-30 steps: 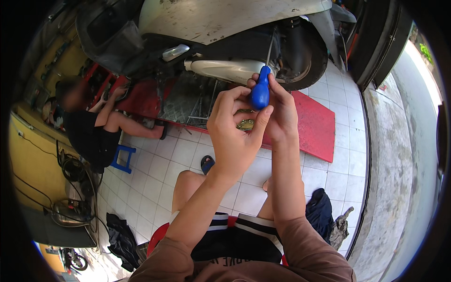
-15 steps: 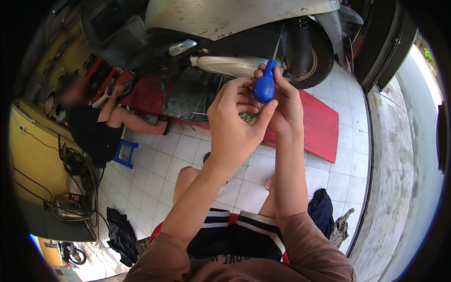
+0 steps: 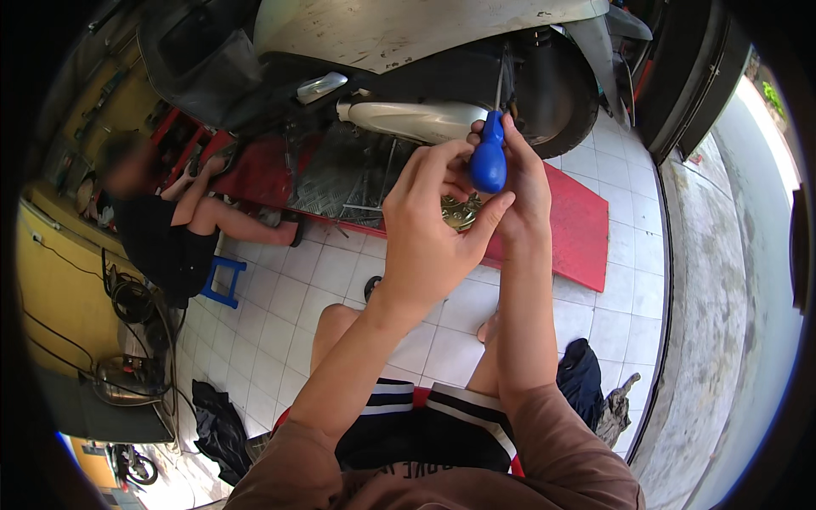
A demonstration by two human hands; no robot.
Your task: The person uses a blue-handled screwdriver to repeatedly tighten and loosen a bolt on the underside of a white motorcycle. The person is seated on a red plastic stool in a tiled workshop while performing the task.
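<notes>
A screwdriver [image 3: 488, 163] with a bulbous blue handle and a thin metal shaft points up and away from me. My right hand [image 3: 525, 183] has its fingers and thumb around the handle from the right. On the other side, my left hand [image 3: 429, 200] curves close to the handle, fingers bent and thumb spread apart below the handle's end; I see no firm grip there. Through the gap in that hand shows a gold-coloured metal piece [image 3: 459, 211]; whether the hand touches it I cannot tell. Beyond the screwdriver tip is the scooter [image 3: 425, 34] with its rear wheel [image 3: 561, 93].
The scooter stands over a red lift platform [image 3: 578, 229] with a metal tread plate [image 3: 340, 174]. At left, another person [image 3: 161, 212] sits on a blue stool [image 3: 224, 280]. Dark cloths [image 3: 582, 382] lie on the white tiled floor [image 3: 323, 272], and cables hang along the left wall.
The screwdriver has moved slightly down and turned more upright. My left thumb has shifted below the handle's end, and more of the gold-coloured piece shows.
</notes>
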